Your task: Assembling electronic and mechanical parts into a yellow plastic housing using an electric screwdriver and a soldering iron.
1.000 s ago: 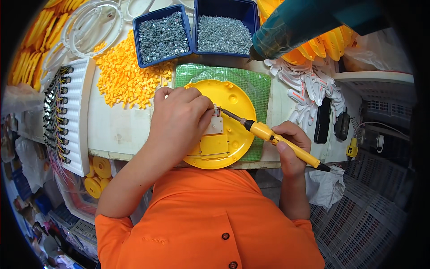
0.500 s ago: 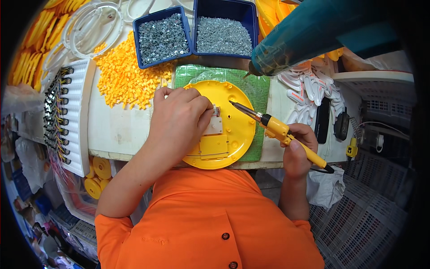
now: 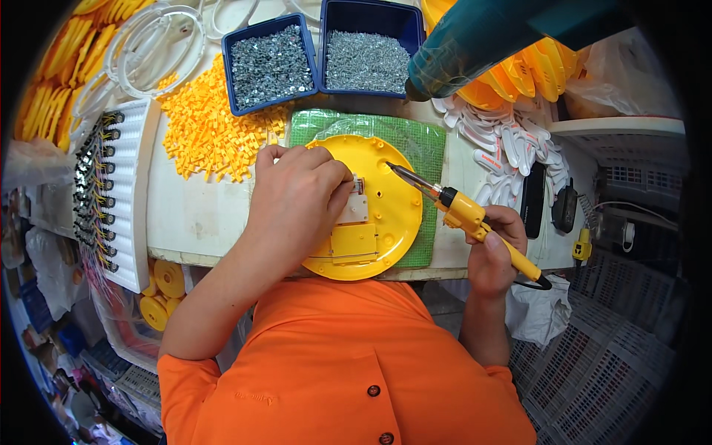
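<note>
A round yellow plastic housing (image 3: 400, 222) lies on a green cutting-mat-like pad (image 3: 434, 152) in front of me. Inside it sit a white module (image 3: 356, 210) and a yellow rectangular cover (image 3: 354, 241). Over the housing's left part is my left hand (image 3: 300, 182), its fingers pinched together beside the white module; whatever they hold is hidden. My right hand (image 3: 495, 248) grips a yellow soldering iron (image 3: 463, 213) by its handle. The iron's tip points up and left, above the far right part of the housing; I cannot tell whether it touches.
A teal power screwdriver (image 3: 475, 55) hangs at the upper right. Two blue bins (image 3: 315, 55) of small metal parts stand at the back, beside a heap of small yellow pieces (image 3: 211, 126). A white foam tray (image 3: 137, 193) with wired parts is left; white plastic pieces (image 3: 512, 152) lie right.
The soldering iron's tip has shifted slightly right and away from me. The hanging screwdriver has swung a little farther back. My left hand and the housing have stayed almost still.
</note>
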A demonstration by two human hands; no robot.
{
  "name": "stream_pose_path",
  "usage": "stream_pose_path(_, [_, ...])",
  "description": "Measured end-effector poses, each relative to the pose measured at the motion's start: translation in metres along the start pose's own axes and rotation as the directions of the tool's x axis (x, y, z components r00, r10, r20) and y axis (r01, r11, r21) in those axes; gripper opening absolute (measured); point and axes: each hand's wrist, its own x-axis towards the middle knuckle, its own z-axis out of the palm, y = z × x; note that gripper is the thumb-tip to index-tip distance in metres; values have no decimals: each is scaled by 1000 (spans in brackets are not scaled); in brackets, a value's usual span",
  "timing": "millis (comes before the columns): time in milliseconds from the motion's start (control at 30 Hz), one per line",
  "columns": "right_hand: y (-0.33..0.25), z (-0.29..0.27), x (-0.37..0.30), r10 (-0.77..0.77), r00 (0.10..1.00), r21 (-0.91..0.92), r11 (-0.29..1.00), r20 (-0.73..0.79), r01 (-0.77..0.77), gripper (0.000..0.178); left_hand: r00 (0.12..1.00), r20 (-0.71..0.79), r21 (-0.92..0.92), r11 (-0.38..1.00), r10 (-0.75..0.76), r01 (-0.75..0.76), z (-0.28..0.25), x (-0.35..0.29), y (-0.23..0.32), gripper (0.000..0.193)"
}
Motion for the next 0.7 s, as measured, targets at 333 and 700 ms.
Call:
stream_pose_path(333, [2,4,-3,-12,999,-9,1000,-45,12,40,998,-53,-65,998,16,-20,-17,-2,7,7])
stream_pose_path(700, [-4,37,-20,145,989,477,870,-5,-125,40,827,508,-861,-183,-240,475,-4,-28,51,16])
